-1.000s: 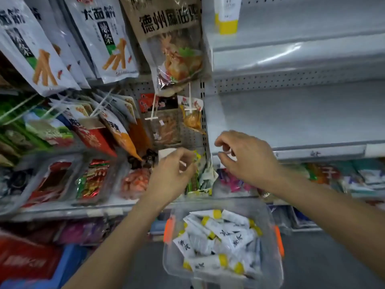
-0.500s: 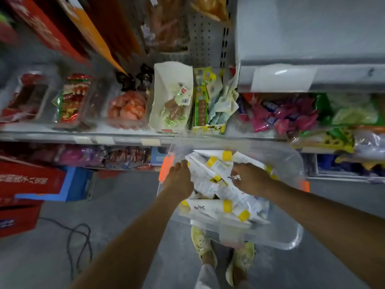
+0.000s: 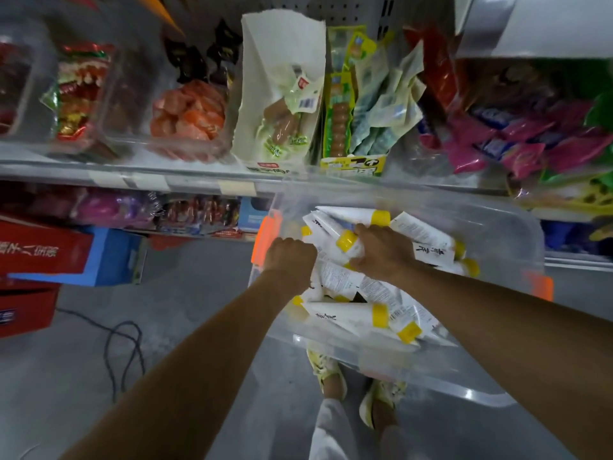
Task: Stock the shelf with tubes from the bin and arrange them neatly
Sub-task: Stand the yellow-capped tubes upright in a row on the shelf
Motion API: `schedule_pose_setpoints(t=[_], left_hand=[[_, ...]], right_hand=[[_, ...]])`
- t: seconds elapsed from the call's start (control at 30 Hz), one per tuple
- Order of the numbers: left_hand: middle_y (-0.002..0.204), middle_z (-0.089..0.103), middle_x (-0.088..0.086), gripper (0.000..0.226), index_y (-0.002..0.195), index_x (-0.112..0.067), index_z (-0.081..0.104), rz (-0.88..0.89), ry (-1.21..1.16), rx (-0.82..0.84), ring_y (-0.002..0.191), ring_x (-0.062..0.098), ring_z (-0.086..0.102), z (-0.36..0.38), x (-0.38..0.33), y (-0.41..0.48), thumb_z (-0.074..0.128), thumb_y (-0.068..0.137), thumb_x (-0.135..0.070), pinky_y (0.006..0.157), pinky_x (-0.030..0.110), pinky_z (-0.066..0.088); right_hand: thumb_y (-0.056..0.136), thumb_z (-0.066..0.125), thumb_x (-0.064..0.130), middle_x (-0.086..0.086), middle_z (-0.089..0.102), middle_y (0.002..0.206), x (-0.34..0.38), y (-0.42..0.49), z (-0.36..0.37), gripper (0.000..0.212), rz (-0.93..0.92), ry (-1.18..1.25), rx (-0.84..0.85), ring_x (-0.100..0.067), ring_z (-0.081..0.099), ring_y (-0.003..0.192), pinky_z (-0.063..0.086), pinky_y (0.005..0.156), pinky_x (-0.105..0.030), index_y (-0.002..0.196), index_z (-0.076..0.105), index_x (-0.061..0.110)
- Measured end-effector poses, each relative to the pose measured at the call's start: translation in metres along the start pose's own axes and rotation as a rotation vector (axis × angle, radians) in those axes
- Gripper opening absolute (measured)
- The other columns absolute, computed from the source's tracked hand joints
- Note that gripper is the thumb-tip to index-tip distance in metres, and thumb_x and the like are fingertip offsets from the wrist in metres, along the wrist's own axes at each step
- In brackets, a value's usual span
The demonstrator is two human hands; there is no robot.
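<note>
A clear plastic bin (image 3: pixel 477 227) with orange clips (image 3: pixel 265 239) hangs in front of me, below the snack shelf. It holds several white tubes with yellow caps (image 3: pixel 345 315). Both my hands are down inside it. My left hand (image 3: pixel 290 257) is curled at the bin's left side, its fingers closed among the tubes; what it grips is hidden. My right hand (image 3: pixel 384 252) closes around a tube with a yellow cap (image 3: pixel 346 242) near the top of the pile. The grey empty shelf's front edge (image 3: pixel 530 34) shows at the upper right.
The shelf rail (image 3: pixel 132 175) ahead carries packed snacks: clear trays at the left, a white carton (image 3: pixel 282 94), green and pink packets at the right. Red and blue cartons (image 3: pixel 66 254) stand on the floor at the left, by a black cable (image 3: pixel 122 353). My shoes (image 3: pixel 328 370) show under the bin.
Both hands dropped from the shelf level into the bin, and my view tilted down. Since half a second ago the right hand has shifted up the pile and closed on a tube.
</note>
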State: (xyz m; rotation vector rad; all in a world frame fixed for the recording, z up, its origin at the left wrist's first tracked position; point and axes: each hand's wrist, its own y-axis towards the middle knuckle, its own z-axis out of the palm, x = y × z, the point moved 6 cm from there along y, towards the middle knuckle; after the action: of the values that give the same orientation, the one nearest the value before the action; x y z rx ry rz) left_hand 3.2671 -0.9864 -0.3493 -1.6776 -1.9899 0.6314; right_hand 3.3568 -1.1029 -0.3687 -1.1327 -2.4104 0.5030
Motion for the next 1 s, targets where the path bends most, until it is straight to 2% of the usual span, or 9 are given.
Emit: schedule_pose_setpoints(t=[0.17, 0.23, 0.3, 0.43, 0.53, 0.73, 0.8, 0.9, 1.0], left_hand=[[0.090, 0.072, -0.002, 0.023, 0.079, -0.018, 0.072, 0.046, -0.837, -0.054, 0.087, 0.018, 0.066, -0.015, 0.013, -0.025, 0.076, 0.064, -0.001, 0.078, 0.035, 0.053], [0.082, 0.072, -0.003, 0.025, 0.082, -0.013, 0.073, 0.015, -1.130, -0.093, 0.077, 0.010, 0.066, -0.029, 0.017, -0.042, 0.081, 0.064, 0.004, 0.072, 0.032, 0.054], [0.073, 0.071, -0.010, 0.025, 0.084, -0.013, 0.073, -0.057, -1.392, -0.168, 0.067, 0.001, 0.064, -0.049, 0.021, -0.063, 0.082, 0.068, 0.004, 0.063, 0.020, 0.051], [0.079, 0.072, 0.007, 0.002, 0.084, -0.009, 0.070, -0.285, -1.906, -0.273, 0.076, 0.021, 0.067, -0.076, 0.027, -0.095, 0.071, 0.082, -0.007, 0.069, 0.035, 0.056], [0.088, 0.064, 0.011, 0.023, 0.105, -0.009, 0.061, -0.366, -2.269, -0.229, 0.080, 0.024, 0.061, -0.095, 0.024, -0.114, 0.063, 0.087, -0.025, 0.064, 0.035, 0.051], [0.092, 0.064, 0.012, 0.025, 0.114, -0.010, 0.057, -0.129, -2.390, -0.305, 0.084, 0.025, 0.062, -0.180, 0.031, -0.155, 0.053, 0.094, -0.026, 0.070, 0.039, 0.054], [0.095, 0.066, 0.012, 0.024, 0.115, -0.011, 0.058, -0.058, -2.351, -0.368, 0.084, 0.026, 0.061, -0.218, 0.039, -0.172, 0.051, 0.095, -0.024, 0.074, 0.039, 0.053], [0.115, 0.067, 0.018, 0.028, 0.118, -0.008, 0.061, -0.007, -2.234, -0.479, 0.100, 0.033, 0.062, -0.262, 0.057, -0.195, 0.054, 0.094, -0.021, 0.095, 0.051, 0.048], [0.113, 0.069, 0.016, 0.034, 0.122, -0.006, 0.060, 0.028, -2.078, -0.552, 0.103, 0.033, 0.063, -0.300, 0.066, -0.220, 0.058, 0.091, -0.022, 0.093, 0.051, 0.047]], right_hand=[[0.069, 0.077, 0.047, -0.003, 0.064, 0.104, -0.008, -0.024, -0.046, 0.054, 0.060, 0.240, -0.045, -0.029, 0.062, 0.100, 0.046, 0.072, -0.035, 0.109, 0.051, 0.021], [0.069, 0.080, 0.045, -0.005, 0.062, 0.096, -0.011, -0.042, -0.077, 0.055, 0.099, 0.416, -0.141, -0.029, 0.061, 0.093, 0.048, 0.074, -0.037, 0.110, 0.053, 0.019], [0.071, 0.083, 0.035, -0.005, 0.059, 0.087, -0.010, -0.061, -0.106, 0.050, 0.124, 0.699, -0.229, -0.027, 0.058, 0.083, 0.048, 0.074, -0.039, 0.108, 0.056, 0.013], [0.074, 0.082, 0.015, -0.007, 0.054, 0.059, 0.003, -0.099, -0.151, 0.028, 0.169, 1.256, -0.315, -0.023, 0.052, 0.051, 0.054, 0.050, -0.034, 0.075, 0.055, 0.009], [0.078, 0.078, 0.010, -0.017, 0.064, 0.071, 0.023, -0.126, -0.179, 0.016, 0.219, 1.532, -0.293, -0.025, 0.060, 0.056, 0.060, 0.056, -0.035, 0.080, 0.063, 0.007], [0.083, 0.068, 0.000, -0.023, 0.071, 0.099, 0.064, -0.167, -0.248, 0.020, 0.077, 1.845, -0.227, -0.034, 0.071, 0.077, 0.061, 0.072, -0.035, 0.102, 0.060, -0.001], [0.084, 0.069, 0.004, -0.022, 0.072, 0.096, 0.074, -0.179, -0.274, 0.023, 0.018, 1.724, -0.204, -0.032, 0.071, 0.075, 0.060, 0.068, -0.034, 0.105, 0.062, 0.000], [0.084, 0.071, 0.013, -0.010, 0.073, 0.078, 0.086, -0.200, -0.311, 0.021, -0.072, 1.427, -0.153, -0.022, 0.069, 0.062, 0.051, 0.055, -0.030, 0.102, 0.064, 0.005], [0.085, 0.070, 0.023, -0.003, 0.067, 0.071, 0.094, -0.218, -0.345, 0.017, -0.140, 1.051, -0.132, -0.011, 0.059, 0.051, 0.040, 0.042, -0.018, 0.097, 0.068, 0.011]])
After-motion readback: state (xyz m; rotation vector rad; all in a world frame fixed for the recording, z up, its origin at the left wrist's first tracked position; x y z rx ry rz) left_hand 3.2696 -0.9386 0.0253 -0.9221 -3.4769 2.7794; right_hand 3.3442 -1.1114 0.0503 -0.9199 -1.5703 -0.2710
